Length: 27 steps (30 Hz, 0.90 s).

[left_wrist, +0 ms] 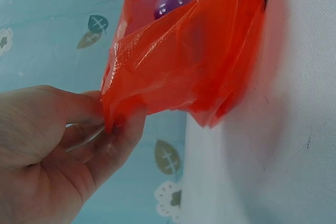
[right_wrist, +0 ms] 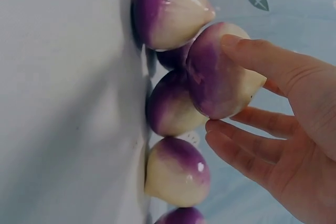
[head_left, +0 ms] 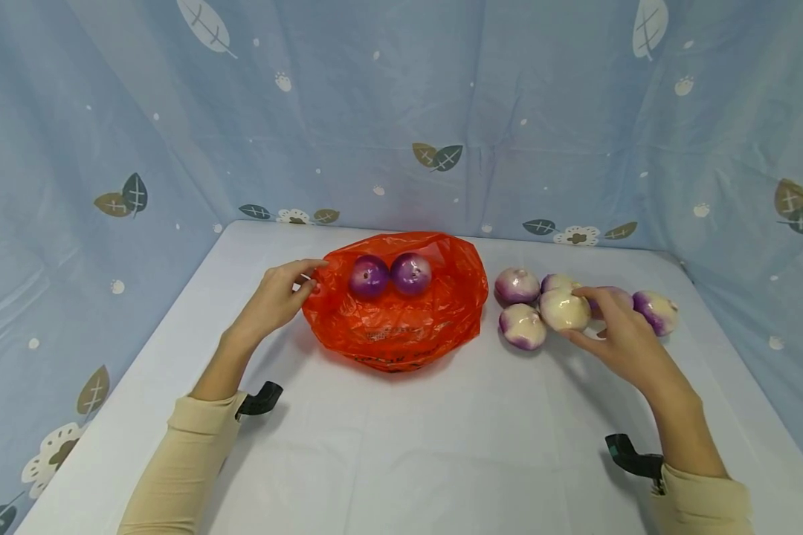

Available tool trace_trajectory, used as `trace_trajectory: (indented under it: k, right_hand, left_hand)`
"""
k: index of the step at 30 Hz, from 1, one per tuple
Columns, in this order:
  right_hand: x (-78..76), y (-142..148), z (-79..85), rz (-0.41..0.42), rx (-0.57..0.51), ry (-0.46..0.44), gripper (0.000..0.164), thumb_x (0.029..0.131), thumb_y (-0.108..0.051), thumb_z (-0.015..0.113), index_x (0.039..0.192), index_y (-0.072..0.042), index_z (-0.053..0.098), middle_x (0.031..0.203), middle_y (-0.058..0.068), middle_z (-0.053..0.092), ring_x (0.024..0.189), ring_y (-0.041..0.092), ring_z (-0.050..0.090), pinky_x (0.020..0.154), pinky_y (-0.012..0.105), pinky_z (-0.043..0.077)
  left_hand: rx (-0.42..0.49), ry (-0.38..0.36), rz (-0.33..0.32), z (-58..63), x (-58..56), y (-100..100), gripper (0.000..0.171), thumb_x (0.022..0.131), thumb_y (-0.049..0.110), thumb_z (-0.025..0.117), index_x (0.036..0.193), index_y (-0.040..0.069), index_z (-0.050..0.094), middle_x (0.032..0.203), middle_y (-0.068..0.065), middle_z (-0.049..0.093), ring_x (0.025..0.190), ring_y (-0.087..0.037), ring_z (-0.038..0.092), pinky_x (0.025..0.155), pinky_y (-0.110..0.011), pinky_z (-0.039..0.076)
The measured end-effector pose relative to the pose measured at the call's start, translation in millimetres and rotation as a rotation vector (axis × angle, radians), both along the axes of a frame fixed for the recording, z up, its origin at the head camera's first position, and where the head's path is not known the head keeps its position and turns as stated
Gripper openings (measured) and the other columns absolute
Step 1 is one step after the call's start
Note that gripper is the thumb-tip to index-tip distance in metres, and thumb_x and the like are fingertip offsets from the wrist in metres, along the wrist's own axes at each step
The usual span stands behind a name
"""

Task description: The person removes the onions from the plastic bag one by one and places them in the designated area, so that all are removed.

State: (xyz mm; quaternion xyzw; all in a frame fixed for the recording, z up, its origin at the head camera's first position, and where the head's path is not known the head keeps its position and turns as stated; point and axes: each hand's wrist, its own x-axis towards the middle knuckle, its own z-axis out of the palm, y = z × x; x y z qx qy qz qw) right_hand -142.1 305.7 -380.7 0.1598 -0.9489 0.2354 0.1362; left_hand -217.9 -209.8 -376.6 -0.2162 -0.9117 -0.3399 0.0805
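Onion [head_left: 565,310] is pinched in the right hand [head_left: 621,336], up over other onions [head_left: 522,327]. The open red bag [head_left: 388,331] lies to that grip's left, its left edge pinched by the left hand [head_left: 276,296].

I am holding my left arm [head_left: 190,453] out toward one o'clock, and my left hand [head_left: 277,293] is pointing to two o'clock, its thumb and fingers pinching. My right arm [head_left: 685,431] is slanting toward eleven o'clock, and my right hand [head_left: 618,334] is angling to ten o'clock, its thumb and fingers curving in a grip. My wrists [head_left: 233,349] are showing bare.
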Motion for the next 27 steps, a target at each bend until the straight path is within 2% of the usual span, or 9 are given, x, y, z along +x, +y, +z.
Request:
trace_trajectory:
  k: [6,13,27]
  right_hand:
    - [1.5,5.5,-4.6,0.008,0.023,-0.005,0.062,0.078,-0.015,0.082,0.129,-0.003,0.049,0.114,0.015,0.058,0.093,0.038,0.068,0.07,0.05,0.058]
    - [3.7,9.6,-10.1,0.02,0.031,-0.018,0.063,0.077,-0.012,0.082,0.129,0.0,0.048,0.113,0.016,0.059,0.092,0.037,0.067,0.072,0.053,0.058]
    - [5.3,13.8,-19.6,0.016,0.019,-0.008,0.063,0.074,-0.015,0.085,0.125,-0.003,0.051,0.105,0.017,0.066,0.091,0.036,0.068,0.072,0.052,0.058]
  left_hand:
    - [0.0,-0.007,0.003,1.1,0.8,0.2,0.037,0.094,-0.005,0.053,0.128,0.003,0.062,0.111,-0.018,0.07,0.09,-0.031,0.07,0.072,-0.042,0.062]
    - [-0.004,-0.008,0.007,1.7,1.3,0.8,0.036,0.094,-0.005,0.053,0.128,0.002,0.062,0.111,-0.018,0.07,0.091,-0.032,0.07,0.072,-0.042,0.062]
    - [0.0,-0.006,0.007,2.1,1.4,0.9,0.037,0.093,-0.006,0.052,0.128,0.003,0.062,0.111,-0.018,0.07,0.09,-0.031,0.071,0.073,-0.042,0.062]
